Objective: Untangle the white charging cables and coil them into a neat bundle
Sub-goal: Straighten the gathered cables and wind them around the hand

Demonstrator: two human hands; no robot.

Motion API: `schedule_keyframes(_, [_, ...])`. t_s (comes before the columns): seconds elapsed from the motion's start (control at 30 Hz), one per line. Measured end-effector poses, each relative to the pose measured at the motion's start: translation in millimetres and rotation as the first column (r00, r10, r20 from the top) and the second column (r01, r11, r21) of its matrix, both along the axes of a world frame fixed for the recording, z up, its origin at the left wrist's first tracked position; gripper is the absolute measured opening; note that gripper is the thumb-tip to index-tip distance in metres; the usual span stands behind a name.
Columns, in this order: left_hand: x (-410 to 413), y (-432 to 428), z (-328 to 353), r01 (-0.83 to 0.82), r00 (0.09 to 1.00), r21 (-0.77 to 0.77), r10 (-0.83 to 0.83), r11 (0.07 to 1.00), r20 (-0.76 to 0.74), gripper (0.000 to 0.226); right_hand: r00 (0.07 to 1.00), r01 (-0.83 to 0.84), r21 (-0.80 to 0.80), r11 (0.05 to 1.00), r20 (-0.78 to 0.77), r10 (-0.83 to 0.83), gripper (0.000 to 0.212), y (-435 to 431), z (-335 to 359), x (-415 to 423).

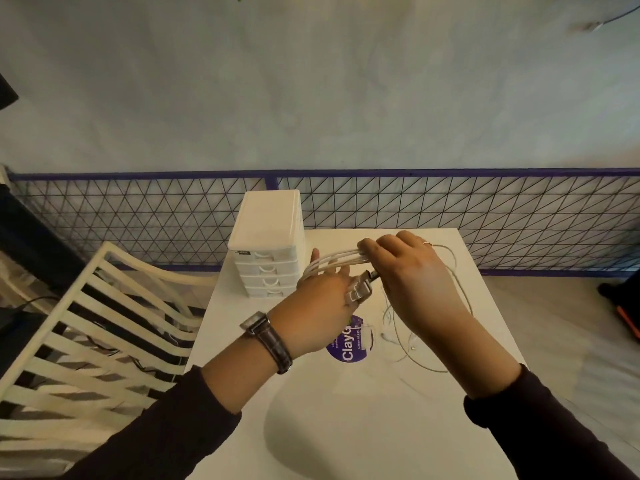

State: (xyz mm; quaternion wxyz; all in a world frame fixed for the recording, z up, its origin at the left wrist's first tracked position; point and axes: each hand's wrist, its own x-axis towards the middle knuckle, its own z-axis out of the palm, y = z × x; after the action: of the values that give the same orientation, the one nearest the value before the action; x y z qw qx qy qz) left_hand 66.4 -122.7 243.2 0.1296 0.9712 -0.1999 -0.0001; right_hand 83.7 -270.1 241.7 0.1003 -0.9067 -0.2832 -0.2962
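Several loops of white charging cable (pixel 332 260) stretch between my two hands above the white table (pixel 346 427). My left hand (pixel 322 306), with a brown watch on the wrist, has the loops wound around its fingers, and plug ends (pixel 362 289) stick out beside the thumb. My right hand (pixel 408 271) pinches the loops at their right end. Loose cable (pixel 460 285) trails from the right hand in a wide arc and drops onto the table. More thin white cable (pixel 398 337) lies tangled on the table under the right forearm.
A small white drawer unit (pixel 268 244) stands at the table's far left corner, close to my left fingertips. A purple round sticker (pixel 349 344) is on the table. A white slatted chair (pixel 93 327) stands to the left. A purple wire-mesh fence (pixel 485 216) runs behind the table.
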Motion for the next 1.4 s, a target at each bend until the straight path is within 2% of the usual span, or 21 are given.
schedule_keyframes(0.07, [-3, -2, 1, -0.027, 0.999, -0.199, 0.032, 0.980, 0.022, 0.035, 1.000, -0.002, 0.043, 0.999, -0.010, 0.003, 0.032, 0, 2, 2])
schedule_keyframes(0.13, [-9, 0, 0, -0.025, 0.999, -0.252, 0.017, 0.967, -0.036, 0.042, 0.998, -0.023, 0.074, 0.997, -0.064, 0.028, 0.027, -4, 1, 4])
schedule_keyframes(0.23, [-14, 5, -6, 0.000, 0.992, -0.234, -0.029, 0.972, -0.121, 0.043, 0.985, -0.066, 0.103, 0.992, -0.155, 0.082, 0.018, -6, 0, 4])
schedule_keyframes(0.3, [-14, 8, -12, -0.034, 0.989, -0.359, -0.019, 0.933, -0.144, 0.045, 0.981, -0.075, 0.138, 0.988, -0.167, 0.098, 0.015, -2, 1, 1])
schedule_keyframes(0.33, [-15, 8, -15, -0.063, 0.990, -0.470, -0.002, 0.881, -0.138, 0.049, 0.982, -0.068, 0.164, 0.984, -0.161, 0.095, 0.015, 1, 2, -2])
schedule_keyframes(0.43, [-20, -1, -20, -0.103, 0.995, -0.777, 0.052, 0.621, -0.090, 0.064, 0.994, -0.033, 0.225, 0.974, -0.098, 0.056, 0.016, 14, 4, -15])
schedule_keyframes(0.53, [-25, -15, -7, -0.222, 0.974, -0.947, 0.099, 0.231, -0.204, 0.042, 0.994, 0.018, 0.231, 0.973, -0.109, 0.008, 0.029, 30, -2, -28])
schedule_keyframes(0.6, [-23, -20, -1, -0.346, 0.937, -0.938, 0.064, 0.015, -0.344, 0.028, 0.990, 0.051, 0.241, 0.969, -0.142, -0.017, 0.038, 40, -10, -34])
schedule_keyframes(0.67, [-21, -21, -3, -0.518, 0.856, -0.836, -0.110, -0.180, -0.506, 0.027, 0.987, 0.084, 0.248, 0.965, -0.155, -0.046, 0.038, 45, -15, -37])
schedule_keyframes(0.73, [-24, -21, -5, -0.664, 0.746, -0.691, -0.303, -0.285, -0.593, 0.035, 0.989, 0.101, 0.214, 0.972, -0.126, -0.075, 0.040, 44, -18, -39])
schedule_keyframes(0.8, [-27, -18, -6, -0.730, 0.682, -0.599, -0.396, -0.329, -0.614, 0.038, 0.986, 0.091, 0.157, 0.983, -0.153, -0.067, 0.052, 41, -21, -43])
schedule_keyframes(0.9, [-27, -14, -6, -0.734, 0.678, -0.575, -0.439, -0.361, -0.590, 0.034, 0.971, 0.099, 0.146, 0.984, -0.228, -0.064, 0.076, 40, -24, -47])
schedule_keyframes(1.03, [-25, -7, -2, -0.644, 0.758, -0.679, -0.412, -0.351, -0.506, 0.043, 0.979, 0.117, 0.339, 0.934, -0.200, -0.050, 0.059, 37, -22, -47])
schedule_keyframes(1.17, [-17, 4, 5, -0.577, 0.811, -0.691, -0.406, -0.435, -0.422, 0.049, 0.983, 0.084, 0.536, 0.840, -0.181, 0.017, 0.032, 35, -21, -53])
schedule_keyframes(1.3, [-14, 7, 7, -0.562, 0.811, -0.701, -0.461, -0.439, -0.361, 0.049, 0.990, 0.027, 0.485, 0.874, -0.137, 0.046, 0.027, 38, -18, -60])
schedule_keyframes(1.4, [-18, 4, 1, -0.578, 0.787, -0.733, -0.484, -0.359, -0.383, 0.049, 0.996, 0.063, 0.387, 0.920, -0.078, -0.035, 0.024, 39, -15, -62])
